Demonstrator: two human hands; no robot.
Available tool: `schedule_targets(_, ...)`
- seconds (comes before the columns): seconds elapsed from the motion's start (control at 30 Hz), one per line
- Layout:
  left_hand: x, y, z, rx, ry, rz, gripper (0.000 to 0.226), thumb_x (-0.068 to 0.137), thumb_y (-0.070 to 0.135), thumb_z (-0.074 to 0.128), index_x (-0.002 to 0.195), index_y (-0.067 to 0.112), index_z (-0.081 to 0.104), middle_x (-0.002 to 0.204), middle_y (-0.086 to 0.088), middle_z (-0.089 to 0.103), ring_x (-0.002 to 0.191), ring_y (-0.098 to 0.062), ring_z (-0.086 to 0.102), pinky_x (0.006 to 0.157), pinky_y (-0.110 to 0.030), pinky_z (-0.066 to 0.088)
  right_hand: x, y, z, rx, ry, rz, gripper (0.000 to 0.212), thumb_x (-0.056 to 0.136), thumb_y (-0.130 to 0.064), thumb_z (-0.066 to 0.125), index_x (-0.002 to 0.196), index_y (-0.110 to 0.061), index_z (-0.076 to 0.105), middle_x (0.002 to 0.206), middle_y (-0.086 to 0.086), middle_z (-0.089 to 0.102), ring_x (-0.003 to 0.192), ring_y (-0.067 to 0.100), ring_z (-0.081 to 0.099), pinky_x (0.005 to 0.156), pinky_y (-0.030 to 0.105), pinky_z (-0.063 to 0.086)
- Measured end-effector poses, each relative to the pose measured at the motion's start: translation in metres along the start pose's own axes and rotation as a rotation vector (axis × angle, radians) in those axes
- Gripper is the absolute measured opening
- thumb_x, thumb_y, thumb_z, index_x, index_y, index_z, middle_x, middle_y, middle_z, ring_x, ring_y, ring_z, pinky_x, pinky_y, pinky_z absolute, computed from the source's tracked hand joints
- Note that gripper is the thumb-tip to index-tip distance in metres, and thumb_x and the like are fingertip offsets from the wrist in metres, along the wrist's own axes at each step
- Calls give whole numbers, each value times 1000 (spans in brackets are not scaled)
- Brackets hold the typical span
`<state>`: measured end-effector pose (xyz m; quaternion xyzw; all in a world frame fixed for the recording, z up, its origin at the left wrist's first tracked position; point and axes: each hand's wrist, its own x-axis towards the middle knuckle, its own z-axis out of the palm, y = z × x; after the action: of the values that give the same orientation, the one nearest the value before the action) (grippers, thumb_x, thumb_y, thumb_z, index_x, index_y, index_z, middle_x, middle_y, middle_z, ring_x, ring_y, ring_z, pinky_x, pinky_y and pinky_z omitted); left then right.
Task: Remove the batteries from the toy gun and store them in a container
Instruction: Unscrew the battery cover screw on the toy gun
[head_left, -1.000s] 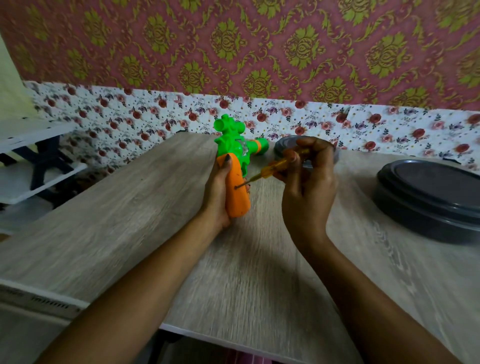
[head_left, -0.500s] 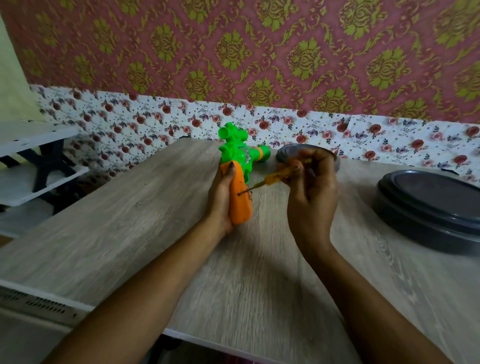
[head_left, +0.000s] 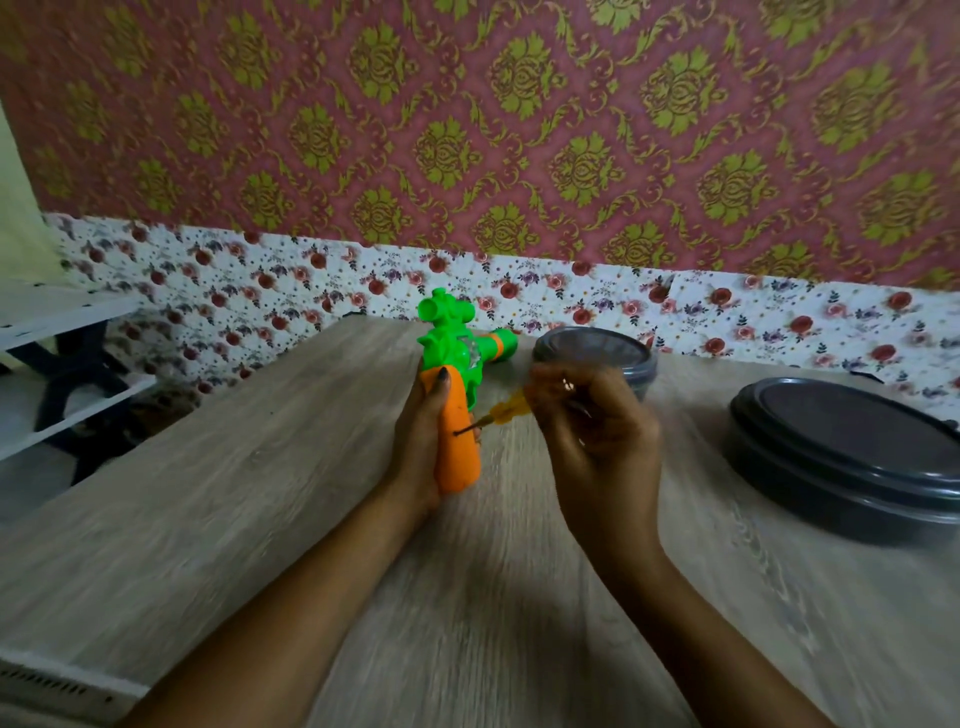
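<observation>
Orange-handled toy gun (head_left: 458, 460) fills the gripping left hand (head_left: 418, 447); right hand (head_left: 597, 441), pinching a screwdriver (head_left: 508, 413), partly hides a dark container (head_left: 592, 351).

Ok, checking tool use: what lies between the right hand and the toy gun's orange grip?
A yellow-handled screwdriver: the right hand holds its handle, its thin shaft tip meets the toy gun's orange grip. Head view shows it.

Motion blur smeared the right grip (head_left: 597, 441) at centre, whose fingers hid the handle end of the screwdriver (head_left: 506, 413). The left grip (head_left: 415, 452) covered the picture-left side of the toy gun (head_left: 457, 353). The large dark container (head_left: 841, 457) ran off the right edge.
</observation>
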<state>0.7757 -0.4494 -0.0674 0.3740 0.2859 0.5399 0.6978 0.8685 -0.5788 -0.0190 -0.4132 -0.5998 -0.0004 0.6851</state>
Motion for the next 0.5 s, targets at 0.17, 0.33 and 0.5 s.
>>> schedule_targets(0.17, -3, 2, 3, 18, 30, 3, 49, 93, 39, 48, 138, 20, 43, 140, -21, 47, 76, -19, 56, 45, -21, 49, -1, -5, -11, -127, -92, 101, 32, 86, -2, 59, 105, -27, 58, 97, -20, 62, 95, -2, 61, 78, 5, 47)
schedule_targets(0.33, -1, 0, 1, 46, 63, -25, 52, 91, 41, 50, 139, 22, 42, 139, -21, 47, 112, -33, 55, 55, -26, 49, 3, -7, -24, -36, -180, 252, 24, 80, -30, 59, 103, -38, 59, 104, -2, 60, 93, 4, 61, 80, 18, 54)
schedule_targets(0.5, -1, 1, 1, 0, 74, -37, 52, 91, 39, 51, 139, 22, 42, 139, -19, 49, 94, -31, 62, 51, -25, 49, 9, -5, -29, -140, -110, 202, 35, 82, -12, 64, 105, -37, 58, 90, -4, 63, 83, 6, 61, 73, 16, 53)
